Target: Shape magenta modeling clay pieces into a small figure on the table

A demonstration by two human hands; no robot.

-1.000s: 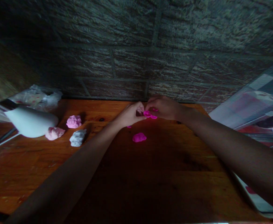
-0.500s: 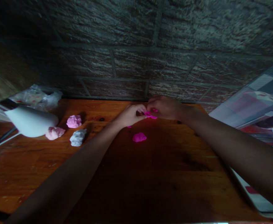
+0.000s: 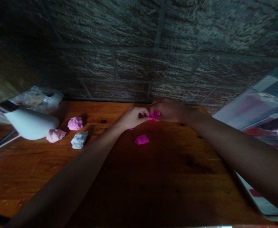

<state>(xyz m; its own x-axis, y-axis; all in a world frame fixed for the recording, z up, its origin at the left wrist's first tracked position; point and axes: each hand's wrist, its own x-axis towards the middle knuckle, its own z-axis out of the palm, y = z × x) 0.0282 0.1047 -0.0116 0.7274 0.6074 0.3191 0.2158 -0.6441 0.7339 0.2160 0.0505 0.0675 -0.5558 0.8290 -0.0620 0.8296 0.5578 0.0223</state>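
Near the wall end of the wooden table, my left hand (image 3: 136, 116) pinches the left side of a small hot-pink piece of modelling clay (image 3: 154, 117) between thumb and fingers. My right hand (image 3: 166, 109) closes on the same piece from the right, and its fingertips are partly hidden. The held clay looks thin and irregular, with bits sticking out. Closer to me lies a hot-pink clay lump (image 3: 142, 139), apart from both hands. A tiny pink scrap (image 3: 131, 129) shows just under my left wrist.
Left on the table (image 3: 153, 190) sit a pink lump (image 3: 75, 123), a pale pink lump (image 3: 55, 135) and a grey-white lump (image 3: 79, 140). Beside them is a white lamp-like shade (image 3: 31, 123), with a clear plastic bag (image 3: 40, 98) behind. A stone-block wall (image 3: 134, 63) borders the far edge.
The pink clay between my hands has shifted shape slightly, and more of it shows by my right fingertips. Both arms stay almost in place.
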